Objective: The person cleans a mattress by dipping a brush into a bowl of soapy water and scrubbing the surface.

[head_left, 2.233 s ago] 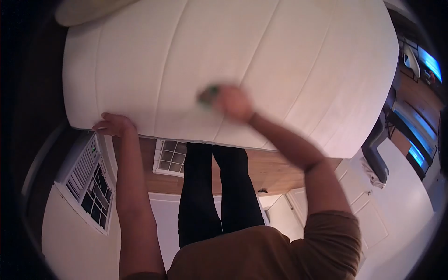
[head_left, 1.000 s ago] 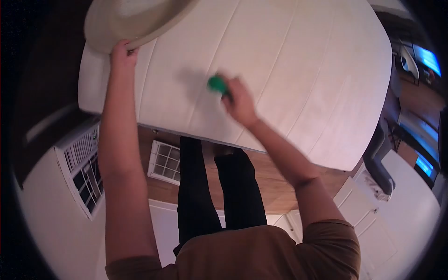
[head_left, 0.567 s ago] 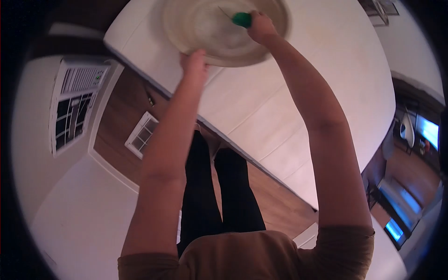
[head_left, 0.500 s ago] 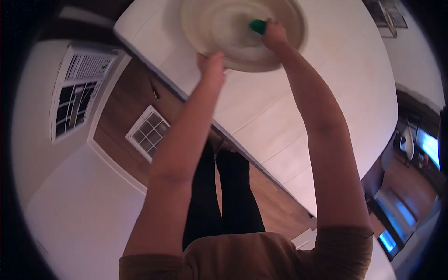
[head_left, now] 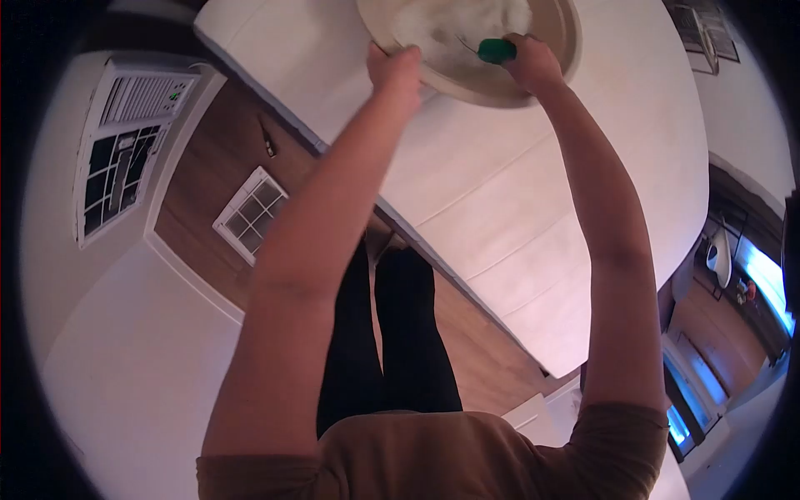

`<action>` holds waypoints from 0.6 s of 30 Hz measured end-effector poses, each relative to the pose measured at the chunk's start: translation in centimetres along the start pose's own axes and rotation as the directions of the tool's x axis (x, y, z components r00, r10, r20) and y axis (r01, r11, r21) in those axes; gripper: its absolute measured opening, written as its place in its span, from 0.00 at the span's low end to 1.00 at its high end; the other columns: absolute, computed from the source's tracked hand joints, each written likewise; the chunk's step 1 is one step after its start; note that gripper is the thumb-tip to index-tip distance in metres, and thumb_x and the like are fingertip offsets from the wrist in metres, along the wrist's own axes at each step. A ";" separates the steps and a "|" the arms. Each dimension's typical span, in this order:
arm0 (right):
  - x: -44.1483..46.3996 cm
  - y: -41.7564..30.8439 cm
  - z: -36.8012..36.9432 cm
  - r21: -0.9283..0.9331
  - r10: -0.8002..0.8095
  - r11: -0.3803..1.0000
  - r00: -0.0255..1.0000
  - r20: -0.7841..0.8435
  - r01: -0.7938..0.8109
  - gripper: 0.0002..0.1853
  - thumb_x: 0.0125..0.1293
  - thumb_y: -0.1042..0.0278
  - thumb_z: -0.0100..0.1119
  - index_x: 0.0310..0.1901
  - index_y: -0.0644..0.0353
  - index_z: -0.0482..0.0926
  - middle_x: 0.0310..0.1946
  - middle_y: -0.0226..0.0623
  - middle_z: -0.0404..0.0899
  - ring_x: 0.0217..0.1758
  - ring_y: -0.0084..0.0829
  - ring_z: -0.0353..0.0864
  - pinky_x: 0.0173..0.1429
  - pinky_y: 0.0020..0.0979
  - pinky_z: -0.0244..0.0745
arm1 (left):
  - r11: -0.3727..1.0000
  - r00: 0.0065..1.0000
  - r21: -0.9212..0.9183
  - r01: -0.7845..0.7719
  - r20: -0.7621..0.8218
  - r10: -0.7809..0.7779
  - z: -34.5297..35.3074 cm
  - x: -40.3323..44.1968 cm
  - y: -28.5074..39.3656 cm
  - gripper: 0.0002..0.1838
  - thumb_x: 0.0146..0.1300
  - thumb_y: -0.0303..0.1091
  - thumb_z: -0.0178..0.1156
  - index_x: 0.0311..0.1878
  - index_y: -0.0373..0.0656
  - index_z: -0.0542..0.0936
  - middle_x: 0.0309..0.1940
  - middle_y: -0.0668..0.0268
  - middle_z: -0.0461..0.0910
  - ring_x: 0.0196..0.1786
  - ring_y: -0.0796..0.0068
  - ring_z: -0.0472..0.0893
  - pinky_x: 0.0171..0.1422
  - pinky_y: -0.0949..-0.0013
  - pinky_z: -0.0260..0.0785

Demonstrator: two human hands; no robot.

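At the top of the view is a large beige bowl (head_left: 500,97), partly cut off by the frame edge. Whitish, uneven contents (head_left: 429,29) lie inside; I cannot tell what they are. My left hand (head_left: 396,71) is closed on the near left part of the bowl's rim. My right hand (head_left: 536,65) reaches over the bowl's right side, its fingers closed on a green tool (head_left: 497,52). A thin line runs from the tool towards the left, and its kind is unclear.
The bowl rests on a white table (head_left: 500,200) whose grey edge runs diagonally in front of my legs. A window with an air conditioner (head_left: 137,100) is at left. A white gridded panel (head_left: 252,215) stands low by the wooden floor.
The bowl has shifted right and up in the view, with both hands moving along. More of the whitish contents shows at the top. The green tool is now closer to the near right rim.
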State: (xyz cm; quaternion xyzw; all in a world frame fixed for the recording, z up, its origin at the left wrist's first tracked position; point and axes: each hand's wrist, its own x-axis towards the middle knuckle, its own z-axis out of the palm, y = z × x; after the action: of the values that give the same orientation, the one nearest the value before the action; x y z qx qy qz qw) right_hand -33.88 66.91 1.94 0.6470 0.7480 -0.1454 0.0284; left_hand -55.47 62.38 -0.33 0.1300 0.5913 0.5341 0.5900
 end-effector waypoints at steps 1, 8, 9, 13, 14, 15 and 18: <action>-0.4 0.7 -0.5 -0.006 0.022 1.000 1.000 -0.001 -0.022 0.24 0.53 0.72 0.59 0.54 0.54 0.73 0.45 0.50 0.74 0.50 0.51 0.76 0.53 0.44 0.74 | 1.000 0.999 -0.006 0.010 0.037 -0.010 0.8 0.6 0.9 0.26 0.50 0.18 0.58 0.53 0.47 0.67 0.43 0.61 0.75 0.42 0.62 0.78 0.36 0.57 0.75; -10.9 -1.0 0.3 0.246 0.148 0.969 0.875 -0.460 -0.034 0.32 0.53 0.77 0.56 0.63 0.48 0.68 0.39 0.47 0.73 0.43 0.48 0.74 0.47 0.45 0.73 | 0.994 0.994 0.096 0.053 0.091 -0.062 4.0 3.9 5.1 0.24 0.62 0.25 0.57 0.61 0.38 0.65 0.58 0.53 0.69 0.55 0.55 0.74 0.57 0.54 0.72; -13.7 -2.1 3.0 0.298 0.176 0.953 0.894 -0.411 -0.051 0.33 0.53 0.78 0.55 0.64 0.47 0.67 0.38 0.47 0.72 0.42 0.48 0.73 0.46 0.45 0.72 | 0.987 0.993 0.141 0.078 0.077 -0.090 4.6 3.8 5.7 0.25 0.67 0.28 0.54 0.65 0.30 0.63 0.62 0.49 0.67 0.57 0.54 0.73 0.65 0.57 0.68; -23.6 -9.4 13.5 0.259 0.063 0.966 0.988 -0.143 -0.024 0.34 0.53 0.80 0.51 0.64 0.37 0.69 0.41 0.47 0.72 0.44 0.45 0.75 0.48 0.41 0.72 | 0.993 0.940 0.108 0.039 0.333 -0.073 -0.9 7.0 4.2 0.45 0.60 0.40 0.65 0.72 0.46 0.47 0.66 0.51 0.61 0.57 0.49 0.73 0.47 0.54 0.78; -24.2 -10.3 15.4 0.271 -0.003 0.962 0.987 -0.159 0.046 0.31 0.56 0.77 0.51 0.62 0.36 0.70 0.45 0.46 0.72 0.45 0.43 0.76 0.49 0.42 0.72 | 0.970 0.969 0.243 -0.010 0.241 -0.051 -3.6 8.2 3.4 0.52 0.63 0.51 0.61 0.75 0.49 0.32 0.72 0.52 0.51 0.69 0.49 0.62 0.57 0.49 0.72; -23.4 -9.1 15.7 0.274 0.013 0.961 0.988 -0.157 0.031 0.31 0.56 0.77 0.51 0.62 0.36 0.70 0.45 0.46 0.72 0.45 0.43 0.76 0.49 0.42 0.72 | 0.928 0.986 0.342 -0.148 0.125 0.111 -5.1 6.2 3.5 0.50 0.66 0.50 0.57 0.75 0.44 0.33 0.73 0.50 0.50 0.74 0.54 0.54 0.66 0.49 0.63; -16.5 -0.8 15.9 -0.035 0.120 0.991 0.984 -0.131 -0.126 0.25 0.60 0.70 0.53 0.60 0.37 0.71 0.49 0.43 0.73 0.47 0.43 0.75 0.49 0.44 0.72 | 0.257 0.863 0.882 -0.395 0.261 0.432 -19.4 14.8 -1.3 0.43 0.68 0.46 0.54 0.73 0.34 0.43 0.72 0.46 0.50 0.74 0.57 0.55 0.72 0.58 0.56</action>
State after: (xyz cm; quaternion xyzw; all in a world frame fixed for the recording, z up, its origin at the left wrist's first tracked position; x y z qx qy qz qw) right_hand -34.34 46.93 -9.29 0.6993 0.7097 -0.0851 0.0033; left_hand -75.11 64.22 -14.78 0.5734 0.7389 0.2537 0.2468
